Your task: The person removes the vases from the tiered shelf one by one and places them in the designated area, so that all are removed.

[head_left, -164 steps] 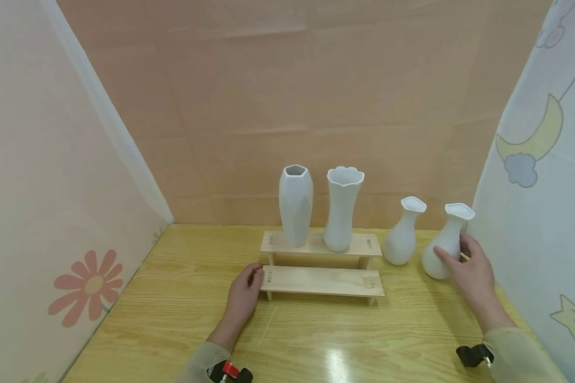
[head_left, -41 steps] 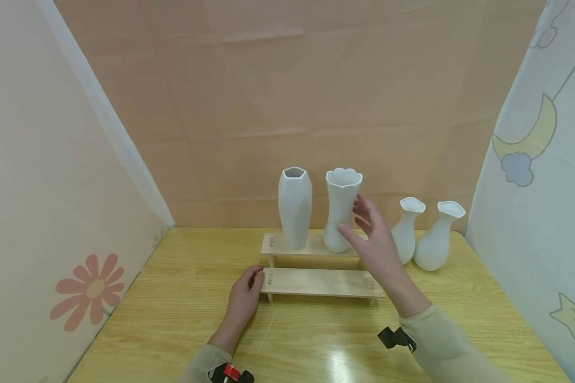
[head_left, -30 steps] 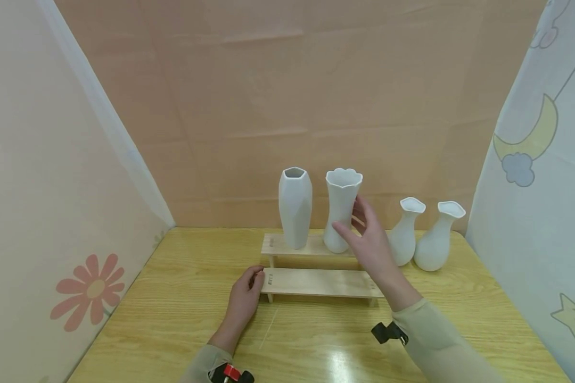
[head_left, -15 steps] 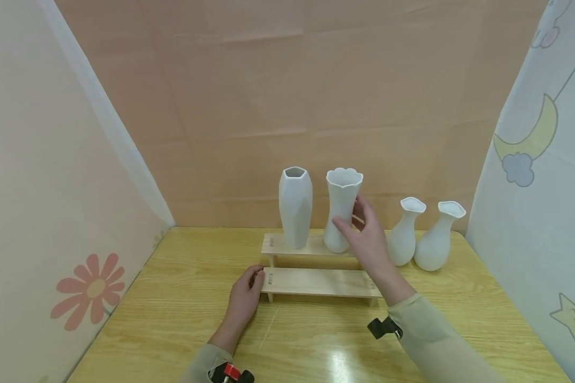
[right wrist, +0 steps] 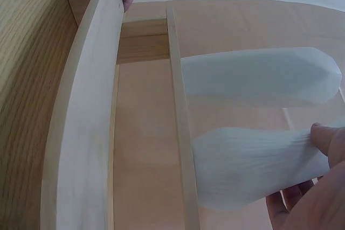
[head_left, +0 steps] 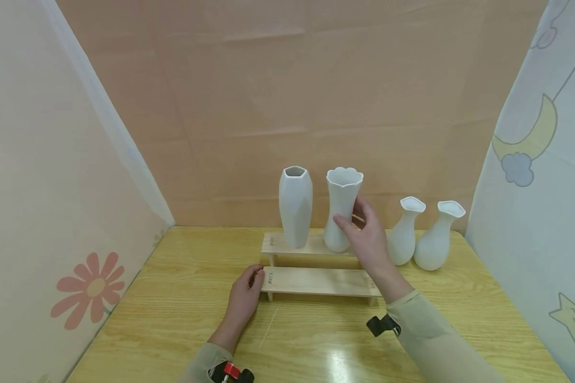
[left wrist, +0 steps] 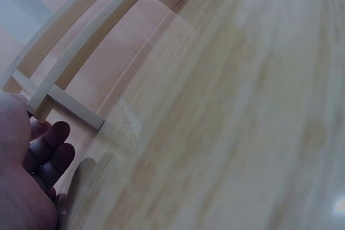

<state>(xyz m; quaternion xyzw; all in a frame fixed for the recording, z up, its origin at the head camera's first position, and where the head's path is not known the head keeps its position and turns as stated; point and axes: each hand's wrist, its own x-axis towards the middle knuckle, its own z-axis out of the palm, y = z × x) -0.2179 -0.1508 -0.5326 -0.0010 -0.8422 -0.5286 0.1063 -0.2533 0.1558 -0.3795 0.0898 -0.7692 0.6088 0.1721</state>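
A white vase with a scalloped rim [head_left: 343, 183] stands upright on the rear step of a small two-step wooden stand [head_left: 316, 280]. My right hand [head_left: 370, 239] grips that vase around its waist, thumb on the front and fingers round the right side. In the right wrist view the ribbed body of the scalloped vase [right wrist: 237, 162] shows, its base on the board. My left hand [head_left: 245, 292] holds the left end of the front step; from the left wrist, the fingers [left wrist: 51, 144] curl below the board's end [left wrist: 40, 103].
A tall faceted white vase [head_left: 295, 210] stands left on the rear step. Two bulb-shaped white vases, a nearer-in one [head_left: 402, 239] and an outer one [head_left: 435, 244], stand side by side on the wooden table [head_left: 182, 319]. Cloth walls surround the table on three sides.
My right hand let go of the outer bulb-shaped vase, now closer to its neighbour, then moved left and closed around the scalloped vase. The left hand stays at the stand.
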